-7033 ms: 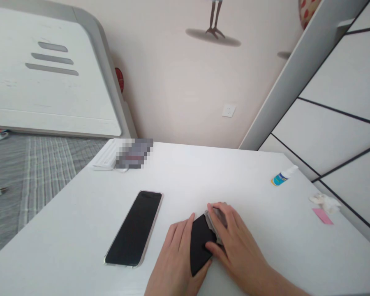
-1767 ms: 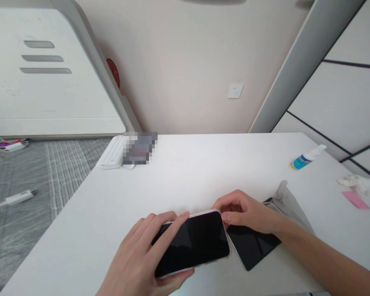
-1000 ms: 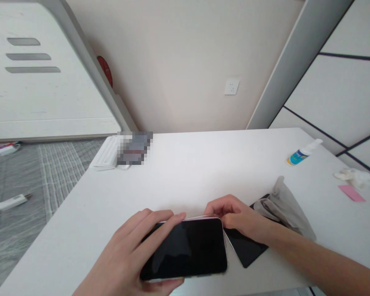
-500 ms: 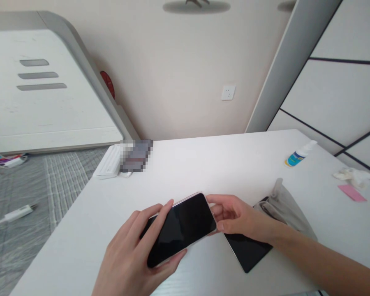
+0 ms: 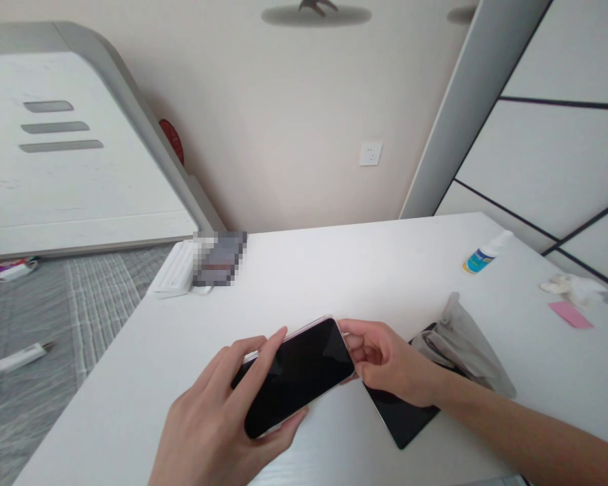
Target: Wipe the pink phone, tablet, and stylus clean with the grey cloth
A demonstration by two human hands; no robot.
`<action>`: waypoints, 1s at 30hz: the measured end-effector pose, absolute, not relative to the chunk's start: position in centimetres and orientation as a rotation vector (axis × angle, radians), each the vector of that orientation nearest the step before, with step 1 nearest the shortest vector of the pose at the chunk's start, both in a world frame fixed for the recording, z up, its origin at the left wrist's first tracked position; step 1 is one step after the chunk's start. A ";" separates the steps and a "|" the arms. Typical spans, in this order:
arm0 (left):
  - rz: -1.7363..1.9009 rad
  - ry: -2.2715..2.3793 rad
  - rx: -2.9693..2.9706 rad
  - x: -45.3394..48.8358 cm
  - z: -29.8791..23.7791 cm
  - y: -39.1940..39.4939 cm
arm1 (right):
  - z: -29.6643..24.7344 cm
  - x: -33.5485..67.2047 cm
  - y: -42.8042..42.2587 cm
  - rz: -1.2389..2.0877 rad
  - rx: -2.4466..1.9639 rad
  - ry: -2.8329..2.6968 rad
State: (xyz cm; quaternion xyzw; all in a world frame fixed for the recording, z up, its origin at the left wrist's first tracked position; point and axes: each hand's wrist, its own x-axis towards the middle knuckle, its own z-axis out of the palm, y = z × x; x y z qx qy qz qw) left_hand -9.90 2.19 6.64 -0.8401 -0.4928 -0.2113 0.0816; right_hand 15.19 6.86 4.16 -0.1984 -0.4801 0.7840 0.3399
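Observation:
A smartphone (image 5: 301,374) with a dark screen is held tilted above the white table, screen facing me. Along its top edge and right end shows the rim of a clear phone case (image 5: 329,316). My left hand (image 5: 223,398) wraps round the phone's left part, fingers over the top edge and thumb along the lower one. At the right end, my right hand (image 5: 385,358) has its fingers curled and pinches the corner of the case. Beneath my right forearm lies a black tablet-like slab (image 5: 402,418), partly covered by a grey cloth (image 5: 469,344).
A spray bottle (image 5: 486,253) stands at the back right of the table (image 5: 324,270). Near it are crumpled tissue (image 5: 577,289) and a pink slip (image 5: 570,314). White packets (image 5: 175,270) and a blurred-out item lie at the back left, beside a bed (image 5: 106,283).
My view has shifted slightly, so the surroundings sit a little further left. The phone and both hands keep nearly the same pose; my right thumb is bent slightly more at the case's corner.

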 end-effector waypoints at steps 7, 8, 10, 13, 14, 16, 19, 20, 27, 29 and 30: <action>-0.809 -1.707 -2.771 -9.6 7.1 2.6 | 4.6 15.6 7.1 2.012 -0.462 -1.249; -0.805 -1.742 -2.784 -9.6 7.0 2.6 | 4.6 15.8 7.3 2.022 -0.442 -1.254; -0.804 -1.789 -2.804 -9.5 6.9 2.7 | 4.6 16.0 7.5 2.033 -0.413 -1.257; -0.844 -1.799 -2.822 -9.1 6.7 2.7 | 4.5 16.0 7.6 2.029 -0.402 -1.248; -0.868 -1.797 -2.836 -9.0 6.7 2.6 | 4.5 16.0 7.5 2.028 -0.406 -1.244; -0.957 -1.779 -2.860 -8.8 6.7 2.5 | 4.5 16.0 7.5 2.030 -0.418 -1.235; -1.081 -1.776 -2.860 -8.7 6.5 2.5 | 4.6 16.1 7.6 2.046 -0.441 -1.235; -1.098 -1.781 -2.859 -8.7 6.5 2.5 | 4.6 16.2 7.6 2.054 -0.452 -1.239; -1.137 -1.800 -2.854 -8.5 6.3 2.4 | 5.1 16.4 7.8 2.081 -0.548 -1.263; -1.144 -1.780 -2.837 -8.3 6.4 2.4 | 5.2 16.4 7.8 2.084 -0.567 -1.267; -1.142 -1.769 -2.836 -8.3 6.4 2.4 | 5.2 16.4 7.8 2.088 -0.573 -1.270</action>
